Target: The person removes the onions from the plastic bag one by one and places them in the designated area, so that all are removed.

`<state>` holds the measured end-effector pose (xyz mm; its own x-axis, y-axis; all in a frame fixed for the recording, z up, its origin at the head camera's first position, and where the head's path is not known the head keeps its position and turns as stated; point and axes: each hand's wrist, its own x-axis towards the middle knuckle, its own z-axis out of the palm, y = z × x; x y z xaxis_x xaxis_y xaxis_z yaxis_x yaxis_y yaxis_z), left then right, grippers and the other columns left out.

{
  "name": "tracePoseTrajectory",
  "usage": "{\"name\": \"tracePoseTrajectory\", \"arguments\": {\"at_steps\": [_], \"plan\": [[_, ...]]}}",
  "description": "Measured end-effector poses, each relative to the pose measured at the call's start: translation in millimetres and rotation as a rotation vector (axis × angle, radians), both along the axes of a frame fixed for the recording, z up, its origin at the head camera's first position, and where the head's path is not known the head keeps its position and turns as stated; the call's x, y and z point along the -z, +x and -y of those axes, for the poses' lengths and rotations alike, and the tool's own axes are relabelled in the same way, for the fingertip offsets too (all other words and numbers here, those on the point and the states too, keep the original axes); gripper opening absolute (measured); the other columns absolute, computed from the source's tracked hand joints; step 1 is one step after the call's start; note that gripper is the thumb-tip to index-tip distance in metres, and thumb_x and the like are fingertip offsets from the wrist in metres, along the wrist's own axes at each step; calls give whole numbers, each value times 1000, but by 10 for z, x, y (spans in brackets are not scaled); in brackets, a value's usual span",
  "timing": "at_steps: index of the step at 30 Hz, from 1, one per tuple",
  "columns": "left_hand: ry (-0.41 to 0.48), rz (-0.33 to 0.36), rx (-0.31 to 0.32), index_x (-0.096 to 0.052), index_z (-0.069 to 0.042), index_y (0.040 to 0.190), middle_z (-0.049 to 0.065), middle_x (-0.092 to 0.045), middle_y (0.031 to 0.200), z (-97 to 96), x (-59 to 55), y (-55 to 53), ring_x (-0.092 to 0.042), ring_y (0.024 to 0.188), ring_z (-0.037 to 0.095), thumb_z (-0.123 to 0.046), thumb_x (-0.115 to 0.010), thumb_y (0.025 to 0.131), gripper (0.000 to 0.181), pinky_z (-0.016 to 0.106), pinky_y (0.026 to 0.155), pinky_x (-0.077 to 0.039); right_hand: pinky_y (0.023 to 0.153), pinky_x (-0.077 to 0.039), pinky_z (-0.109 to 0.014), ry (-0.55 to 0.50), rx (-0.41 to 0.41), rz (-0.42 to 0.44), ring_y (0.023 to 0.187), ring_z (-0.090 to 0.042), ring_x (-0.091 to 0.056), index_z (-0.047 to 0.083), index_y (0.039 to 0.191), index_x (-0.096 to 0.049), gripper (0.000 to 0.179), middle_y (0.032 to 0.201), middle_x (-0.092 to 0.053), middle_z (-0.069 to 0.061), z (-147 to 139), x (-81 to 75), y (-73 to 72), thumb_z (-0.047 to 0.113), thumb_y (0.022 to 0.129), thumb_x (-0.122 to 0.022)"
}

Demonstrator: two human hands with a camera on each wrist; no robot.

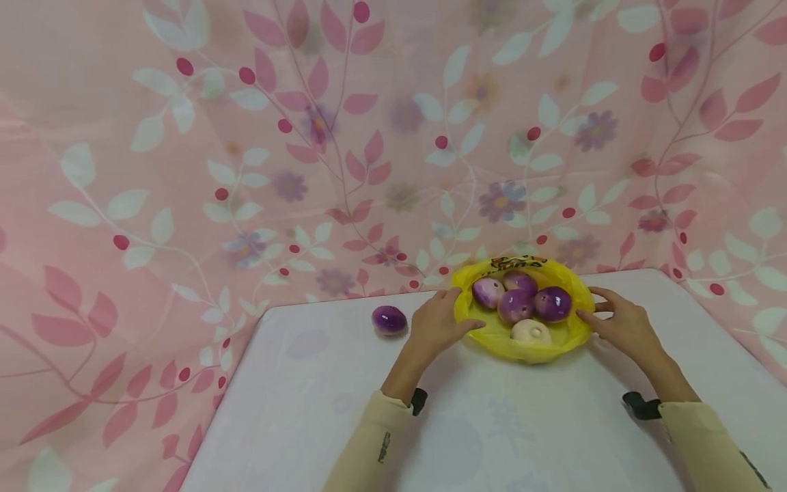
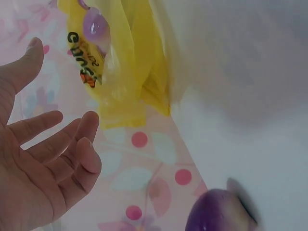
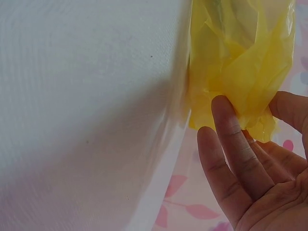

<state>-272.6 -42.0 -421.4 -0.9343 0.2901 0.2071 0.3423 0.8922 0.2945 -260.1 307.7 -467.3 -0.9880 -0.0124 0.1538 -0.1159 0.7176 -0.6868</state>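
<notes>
A yellow plastic bag [image 1: 522, 350] stands with its mouth spread wide at the back right of the table. Inside lie several glossy, rounded purple pieces [image 1: 515, 306], onion-like, and one shows its cream end [image 1: 531, 332] with a small nub. My left hand [image 1: 438, 318] is at the bag's left rim, thumb over the opening; the left wrist view shows its fingers loosely bent and holding nothing. At the right rim, my right hand [image 1: 624, 324] lightly pinches the plastic between thumb and fingers. Left of my left hand, another purple piece [image 1: 389, 320] lies on the table.
The table [image 1: 344, 410] has a white cover, and its back edge runs just behind the bag. A pink cloth with leaves and flowers [image 1: 369, 171] hangs behind it. Dark straps [image 1: 641, 406] sit at both wrists below beige sleeves.
</notes>
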Motion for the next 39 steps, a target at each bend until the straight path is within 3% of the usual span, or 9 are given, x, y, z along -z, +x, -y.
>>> {"name": "tracePoseTrajectory", "arguments": {"at_steps": [6,15,20,29,39], "plan": [[-3,38,25,-53,-21,139,1,-60,130,-157,36,-3,-60,112,21,-68,-65,81,76,39,87,-51,58,-57,-36,8,-3,-3,72,-29,-69,-1,146,-36,72,123,-51,-40,-2,-13,17,42,95,-64],[-30,17,46,-60,-17,134,1,-65,120,-346,47,-14,-62,104,18,-64,-67,83,69,34,80,-53,58,-57,-36,8,-3,-6,73,-30,-69,0,147,-36,73,123,-52,-39,-3,-22,19,43,95,-63],[-24,57,71,-61,-21,131,-3,-67,115,-443,133,-29,-62,102,15,-63,-67,83,64,31,79,-51,59,-58,-37,6,-7,1,73,-30,-69,0,147,-35,73,123,-51,-40,0,-15,16,43,96,-63],[-19,101,52,-61,-22,132,-7,-67,116,-587,262,-38,-61,104,12,-59,-69,84,61,29,84,-50,57,-57,-36,14,-11,-19,73,-30,-69,-1,146,-36,72,122,-52,-40,-10,16,20,41,96,-64],[-53,149,77,-63,-24,113,-11,-57,84,-735,273,-29,-53,79,10,-61,-70,82,49,25,69,-44,58,-57,-36,4,-15,-6,74,-31,-70,0,147,-36,73,123,-51,-40,20,-6,10,43,95,-63]]}}
